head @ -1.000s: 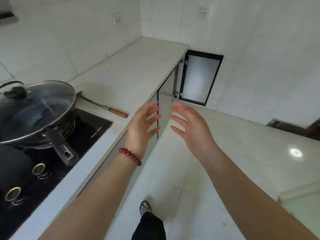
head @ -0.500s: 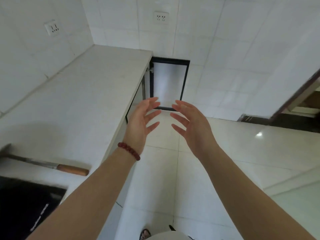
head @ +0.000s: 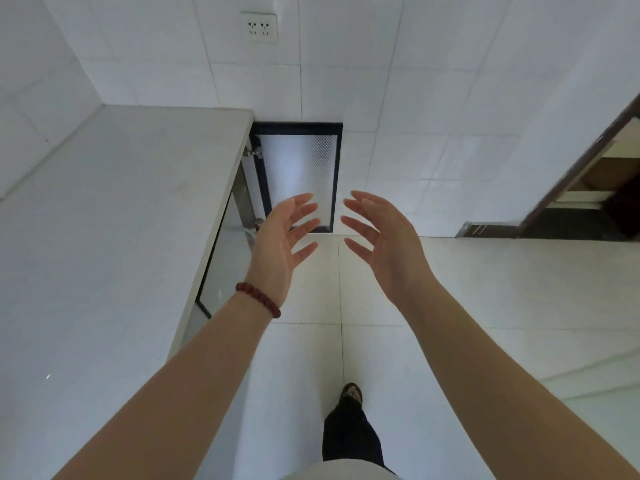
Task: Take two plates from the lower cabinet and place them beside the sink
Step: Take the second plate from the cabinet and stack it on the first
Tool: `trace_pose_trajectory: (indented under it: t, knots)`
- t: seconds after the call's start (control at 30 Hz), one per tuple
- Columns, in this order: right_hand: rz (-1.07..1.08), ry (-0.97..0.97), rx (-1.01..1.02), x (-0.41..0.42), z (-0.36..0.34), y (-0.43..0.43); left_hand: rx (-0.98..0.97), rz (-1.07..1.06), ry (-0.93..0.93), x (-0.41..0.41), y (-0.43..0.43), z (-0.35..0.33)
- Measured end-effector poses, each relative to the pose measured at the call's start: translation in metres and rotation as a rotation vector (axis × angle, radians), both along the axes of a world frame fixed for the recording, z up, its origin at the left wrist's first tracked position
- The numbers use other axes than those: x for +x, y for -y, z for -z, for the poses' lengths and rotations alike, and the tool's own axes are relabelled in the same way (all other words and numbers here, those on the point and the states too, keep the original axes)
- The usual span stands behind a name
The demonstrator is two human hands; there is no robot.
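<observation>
My left hand, with a red bead bracelet on the wrist, and my right hand are both raised in front of me, palms facing each other, fingers spread, holding nothing. Beyond them the lower cabinet's black-framed frosted-glass door stands swung open at the far end of the white counter. The inside of the cabinet is hidden under the counter edge. No plate and no sink are in view.
The white tiled wall carries a double socket above the counter's end. A closed glass cabinet front runs below the counter. A dark doorway opens at the right. My foot stands on the glossy tiled floor.
The view has advanced along the counter toward the open cabinet door; the stove, pan and knife have left the frame. Both hands keep the same raised, spread pose.
</observation>
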State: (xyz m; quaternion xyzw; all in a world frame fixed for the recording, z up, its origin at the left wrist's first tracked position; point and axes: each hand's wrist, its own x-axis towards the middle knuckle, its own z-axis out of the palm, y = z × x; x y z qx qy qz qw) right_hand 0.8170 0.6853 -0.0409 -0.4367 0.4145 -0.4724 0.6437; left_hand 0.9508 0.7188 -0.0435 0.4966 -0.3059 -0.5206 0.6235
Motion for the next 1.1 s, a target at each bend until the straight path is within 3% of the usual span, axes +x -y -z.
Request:
trace_pose_trajectory:
  t: [0.43,1.1]
  knots:
    - [-0.074,-0.048,0.019,0.015,0.004,0.251,0.048,-0.088,-0.026,0.01,0.24,0.007]
    - [-0.197,-0.026,0.117,0.182,0.01,0.57,0.06,-0.197,-0.044,0.174,0.553,0.013]
